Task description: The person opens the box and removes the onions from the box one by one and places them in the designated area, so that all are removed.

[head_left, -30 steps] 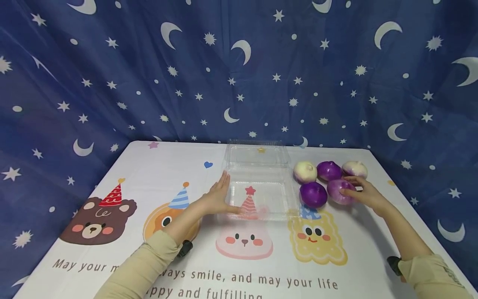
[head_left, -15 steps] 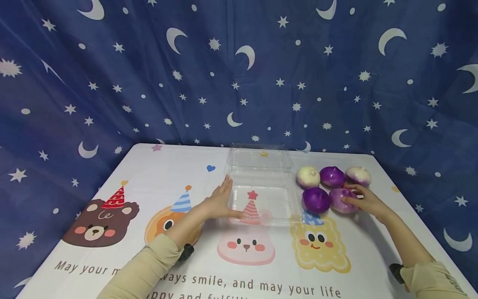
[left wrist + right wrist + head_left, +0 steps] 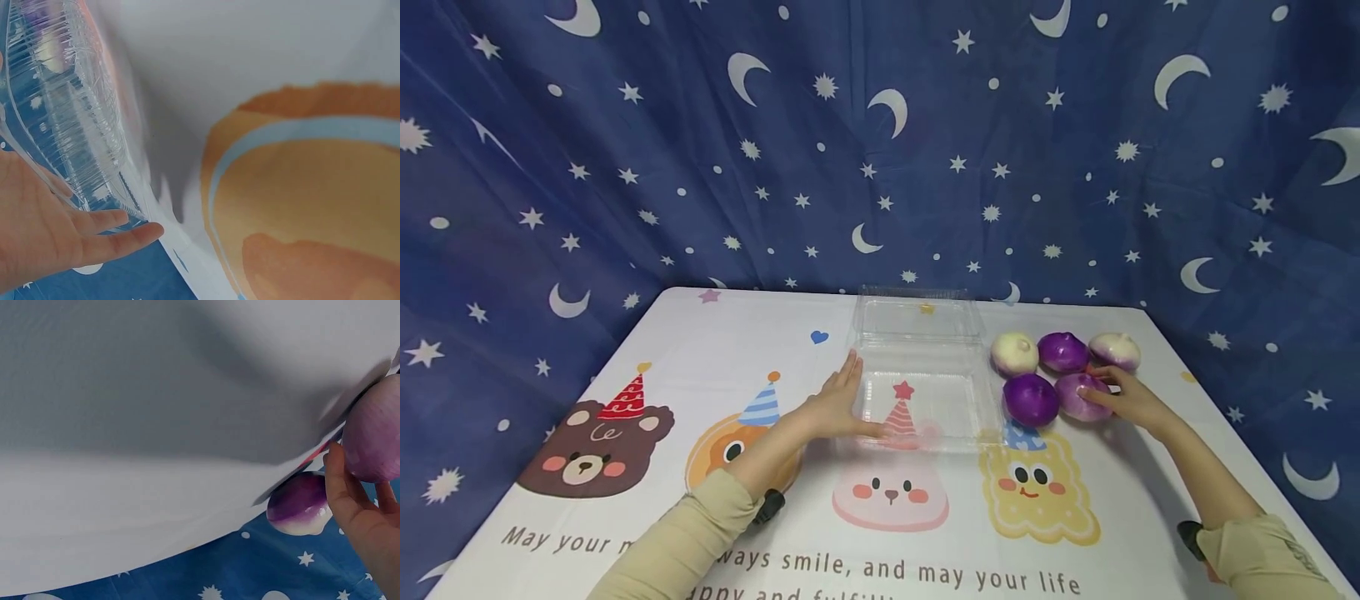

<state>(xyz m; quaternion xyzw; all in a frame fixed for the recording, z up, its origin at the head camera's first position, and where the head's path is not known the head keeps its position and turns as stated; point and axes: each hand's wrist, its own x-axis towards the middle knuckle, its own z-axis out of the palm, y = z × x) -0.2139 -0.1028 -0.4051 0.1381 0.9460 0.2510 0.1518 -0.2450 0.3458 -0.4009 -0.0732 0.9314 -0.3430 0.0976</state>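
A clear plastic clamshell box [image 3: 955, 408] lies unfolded on the table, its lid [image 3: 891, 318] laid back. My left hand [image 3: 835, 408] touches the box's left side with straight fingers, thumb along the front edge. In the left wrist view, the fingers extend beside the box's ribbed wall [image 3: 87, 119]. To the right, my right hand [image 3: 1129, 402] holds a light purple onion [image 3: 1070, 395] between thumb and fingers. The right wrist view shows this hand [image 3: 369, 519] under the onion [image 3: 378, 431]. Beside it sits a dark purple, onion-like bulb [image 3: 1031, 400].
Behind the held onion stand another dark purple bulb [image 3: 1063, 352] and two white-and-purple, turnip-like bulbs, one left [image 3: 1015, 354] and one right [image 3: 1115, 351]. A printed white cloth [image 3: 820, 500] covers the table. A blue star-and-moon curtain [image 3: 820, 150] rises at the back.
The head view has shifted slightly. Both hands, the box and the bulbs keep about the same places, with the right hand on the same onion throughout.
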